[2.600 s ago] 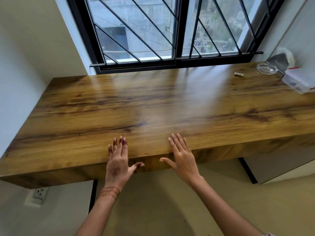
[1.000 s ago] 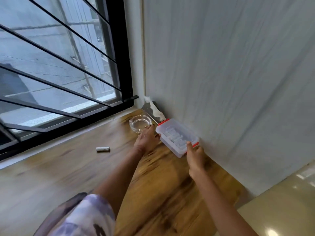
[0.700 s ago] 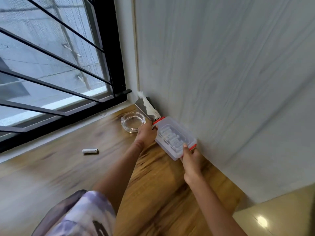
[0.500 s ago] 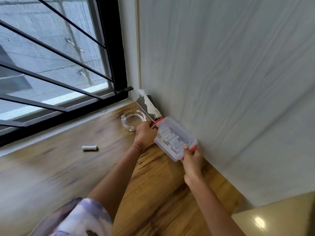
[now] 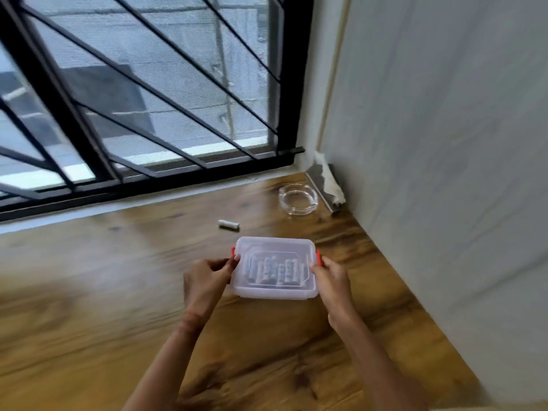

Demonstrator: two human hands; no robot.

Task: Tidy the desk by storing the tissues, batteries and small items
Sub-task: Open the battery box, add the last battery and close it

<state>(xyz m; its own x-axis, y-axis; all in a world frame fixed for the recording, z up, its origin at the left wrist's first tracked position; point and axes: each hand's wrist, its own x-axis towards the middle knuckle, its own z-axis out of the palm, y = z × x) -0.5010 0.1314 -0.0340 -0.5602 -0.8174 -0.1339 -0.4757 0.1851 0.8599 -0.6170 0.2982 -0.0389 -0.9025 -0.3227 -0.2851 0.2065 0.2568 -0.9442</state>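
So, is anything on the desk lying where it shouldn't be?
Yes. One battery lies loose on the desk, outside the closed clear box that the left hand and right hand grip, where other batteries sit. A crumpled tissue is wedged in the corner.

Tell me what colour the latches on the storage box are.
Red; the latches sit at both ends of the clear storage box, head view.

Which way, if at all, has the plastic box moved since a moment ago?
Yes. The box, held by the left hand and right hand, has come away from the wall and glass ashtray, toward the person.
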